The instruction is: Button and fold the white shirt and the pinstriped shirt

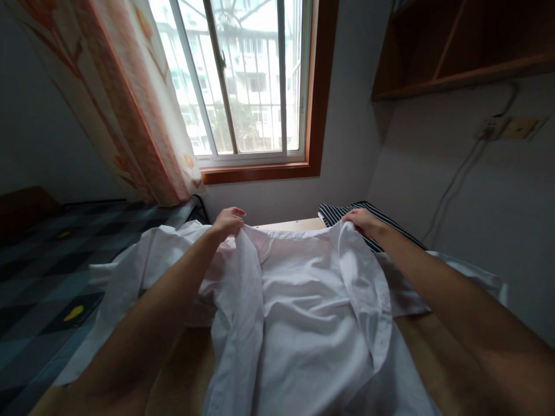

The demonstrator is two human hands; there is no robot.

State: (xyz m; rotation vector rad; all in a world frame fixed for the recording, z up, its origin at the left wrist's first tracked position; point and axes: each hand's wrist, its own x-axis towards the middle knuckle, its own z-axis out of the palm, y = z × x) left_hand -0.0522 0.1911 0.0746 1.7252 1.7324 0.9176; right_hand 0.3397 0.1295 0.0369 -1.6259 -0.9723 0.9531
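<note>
A white button-up shirt (303, 300) lies spread out in front of me, its front open and its sleeves out to both sides. At the collar end, my left hand (229, 222) pinches the shirt's left shoulder area. My right hand (362, 222) grips the opposite side near the collar. Between the two hands the collar edge is drawn nearly straight. Wrinkles run across the inside of the back panel. Both forearms reach over the sleeves and hide parts of them.
Under the shirt is a wooden tabletop (186, 364). A black-and-white striped cloth (336, 214) lies at its far right. On the left is a bed with a dark checked cover (30, 289). A curtain (130, 104), a window (251, 86) and a wall shelf (459, 81) surround it.
</note>
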